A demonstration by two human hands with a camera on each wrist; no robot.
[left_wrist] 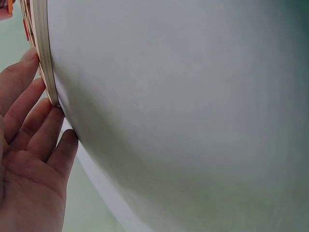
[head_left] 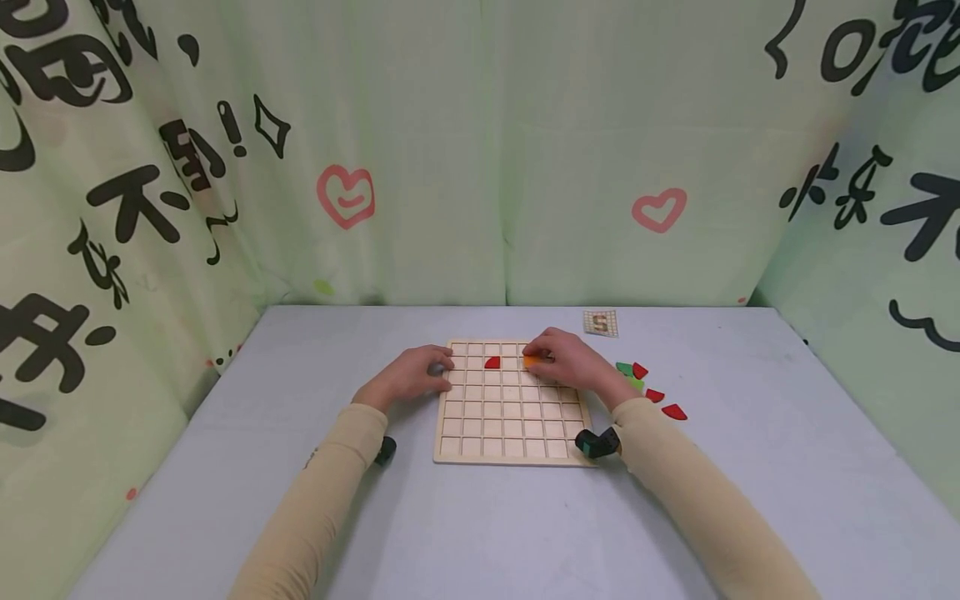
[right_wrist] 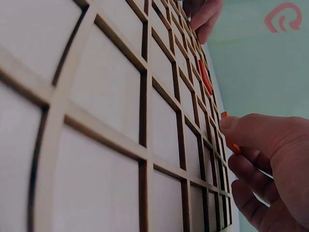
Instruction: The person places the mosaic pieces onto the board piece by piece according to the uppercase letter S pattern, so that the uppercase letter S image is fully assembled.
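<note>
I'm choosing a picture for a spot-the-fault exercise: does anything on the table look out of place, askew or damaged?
Nothing stands out as spilled or damaged. The board looks whole, the red piece on it sits in one square, and the loose pieces lie casually to its right.

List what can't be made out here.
- Head: full outline of the orange piece, covered by the right hand.
- Head: fine print on the card, too small to read.
- Left wrist: most of the board, seen edge-on and cut off by the top edge.
- Right wrist: most of the left hand, cut off by the top edge.
</note>
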